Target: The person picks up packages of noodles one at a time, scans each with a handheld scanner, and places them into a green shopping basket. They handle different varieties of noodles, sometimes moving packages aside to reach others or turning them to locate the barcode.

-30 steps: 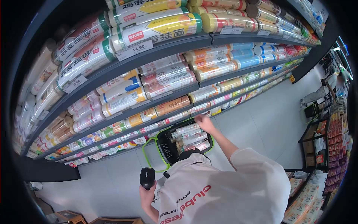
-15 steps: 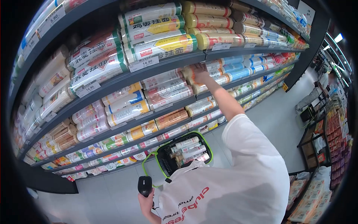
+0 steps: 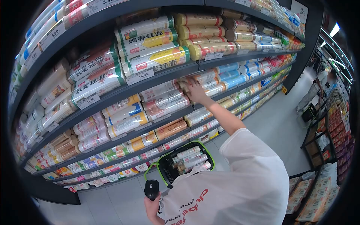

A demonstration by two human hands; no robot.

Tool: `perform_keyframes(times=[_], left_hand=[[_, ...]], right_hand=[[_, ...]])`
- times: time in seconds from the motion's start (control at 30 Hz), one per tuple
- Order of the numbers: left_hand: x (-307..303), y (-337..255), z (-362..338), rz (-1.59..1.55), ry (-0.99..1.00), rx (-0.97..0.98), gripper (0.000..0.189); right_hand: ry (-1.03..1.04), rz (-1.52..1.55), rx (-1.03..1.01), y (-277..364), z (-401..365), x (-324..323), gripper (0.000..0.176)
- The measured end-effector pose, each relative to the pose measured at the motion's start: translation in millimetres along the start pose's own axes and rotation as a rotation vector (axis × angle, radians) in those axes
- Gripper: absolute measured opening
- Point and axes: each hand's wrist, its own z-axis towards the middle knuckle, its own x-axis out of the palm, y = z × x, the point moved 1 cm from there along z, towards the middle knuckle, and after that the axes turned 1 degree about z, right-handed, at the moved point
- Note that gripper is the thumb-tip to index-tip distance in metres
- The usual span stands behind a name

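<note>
My right hand (image 3: 195, 91) reaches onto the middle shelf, its fingers spread over the ends of stacked noodle packs (image 3: 210, 77). Whether it grips one of them cannot be made out. Low in the view, my left hand (image 3: 152, 205) is closed around the handle of a black handheld scanner (image 3: 151, 189). A black basket with a green rim (image 3: 162, 173) stands on the floor below the shelves, with several wrapped noodle packs (image 3: 193, 161) lying in it.
Long curved-looking shelves (image 3: 161, 71) full of cylindrical noodle packs run across the view, with price tags (image 3: 140, 77) on their edges. Grey tiled floor (image 3: 262, 127) lies to the right. Another person (image 3: 311, 93) stands farther down the aisle, near a display rack (image 3: 313, 146).
The view has shifted slightly. My right hand has moved a little down and left over the pack ends, and more of its fingers show. My left hand still holds the scanner.
</note>
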Motion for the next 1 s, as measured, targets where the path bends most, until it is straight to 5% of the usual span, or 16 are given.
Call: perform_keyframes(times=[0.27,0.37,0.4,0.57,0.63,0.7,0.87,0.93,1.0], left_hand=[[11.0,-6.5,2.4,-0.025,0.039,0.057,0.024],[5.7,3.1,8.0,0.06,0.102,0.059,0.026],[3.5,8.7,10.4,0.082,0.135,0.05,0.028],[0.8,55.0,30.3,0.008,0.112,0.219,0.027],[-1.6,61.5,32.2,0.045,0.113,0.214,0.028],[-3.9,56.3,30.4,0.061,0.122,0.183,0.028],[-1.7,54.3,12.4,0.001,0.04,0.054,0.03],[-3.9,65.0,12.5,-0.001,0.049,0.13,0.029],[-5.3,68.4,10.5,-0.003,0.042,0.165,0.028]], right_hand=[[-0.039,-0.032,0.031,19.2,-67.3,-21.3,0.049],[0.196,0.051,0.098,12.6,-51.6,-26.7,0.042],[0.26,0.32,0.248,36.6,-27.5,-68.4,0.032],[-0.376,0.356,-0.068,78.9,61.0,-204.3,0.018],[-0.363,0.159,0.081,72.4,93.0,-238.1,0.022],[-0.563,0.003,-0.036,34.8,126.7,-246.1,0.03],[-0.404,-0.308,0.275,-45.9,168.7,-261.6,0.056],[-0.295,-0.494,0.464,-72.2,176.7,-267.4,0.079],[-0.3,-0.494,0.506,-93.5,183.5,-282.0,0.083]])
